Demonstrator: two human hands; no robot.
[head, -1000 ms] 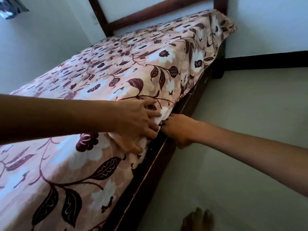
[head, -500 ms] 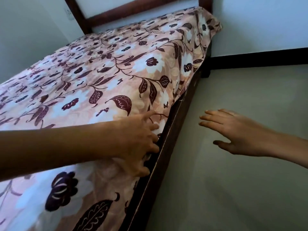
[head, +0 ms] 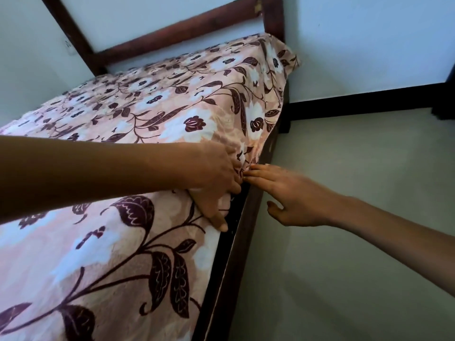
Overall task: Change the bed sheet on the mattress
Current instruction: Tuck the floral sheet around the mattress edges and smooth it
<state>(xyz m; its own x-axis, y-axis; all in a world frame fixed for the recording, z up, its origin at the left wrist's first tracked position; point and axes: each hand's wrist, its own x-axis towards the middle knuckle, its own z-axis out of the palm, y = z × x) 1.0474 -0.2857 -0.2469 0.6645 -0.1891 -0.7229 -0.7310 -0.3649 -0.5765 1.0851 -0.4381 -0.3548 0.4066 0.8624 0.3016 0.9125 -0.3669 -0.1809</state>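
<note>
A pink bed sheet (head: 152, 114) with white flowers and dark maroon leaves covers the mattress from the headboard down to the near corner. My left hand (head: 214, 178) lies over the mattress's right edge, its fingers bent down the side and its thumb reaching to the gap by the frame. My right hand (head: 288, 193) comes in from the right with straight fingers, whose tips touch the sheet's edge where it meets the dark wooden side rail (head: 236, 242). It holds nothing.
A dark wooden headboard (head: 187, 28) stands against the pale wall. Grey floor (head: 344, 267) runs along the bed's right side, bordered by a dark skirting (head: 369, 102). The bed's left side is close to a wall.
My right hand has come back from over the floor to the sheet's edge at the rail. My left hand has stayed on the mattress edge while the view moved toward the headboard.
</note>
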